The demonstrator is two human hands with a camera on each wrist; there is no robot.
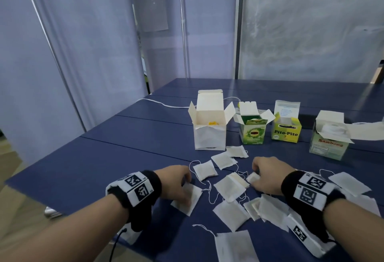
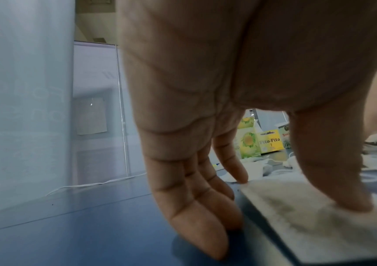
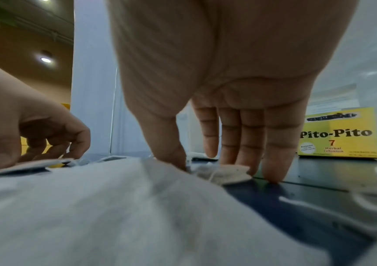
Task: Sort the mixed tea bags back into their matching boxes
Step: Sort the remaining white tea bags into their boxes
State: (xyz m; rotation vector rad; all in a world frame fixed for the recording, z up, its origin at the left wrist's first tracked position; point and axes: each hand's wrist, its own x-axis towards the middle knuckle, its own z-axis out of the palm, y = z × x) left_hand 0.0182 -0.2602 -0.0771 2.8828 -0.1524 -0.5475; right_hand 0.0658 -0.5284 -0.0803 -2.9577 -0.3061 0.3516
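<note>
Four open boxes stand in a row at the back: a white box (image 1: 209, 135), a green box (image 1: 252, 133), a yellow Pito-Pito box (image 1: 286, 132) and a pale Sambong box (image 1: 327, 144). Several white tea bags lie loose on the blue table (image 1: 124, 147) in front of them. My left hand (image 1: 187, 187) bends over a flat tea bag (image 1: 193, 201). Its thumb presses on top of this bag (image 2: 296, 225) and its fingertips (image 2: 205, 239) stand at the bag's left edge. My right hand (image 1: 256, 175) pinches a small tea bag (image 3: 228, 173) between thumb and fingers, low on the table.
More tea bags with strings lie under and beside my right wrist, among them a large one (image 3: 114, 207). A white cable (image 1: 162, 103) runs along the table's far left. Translucent panels close off the back. The table's left edge (image 1: 41, 166) is near my left forearm.
</note>
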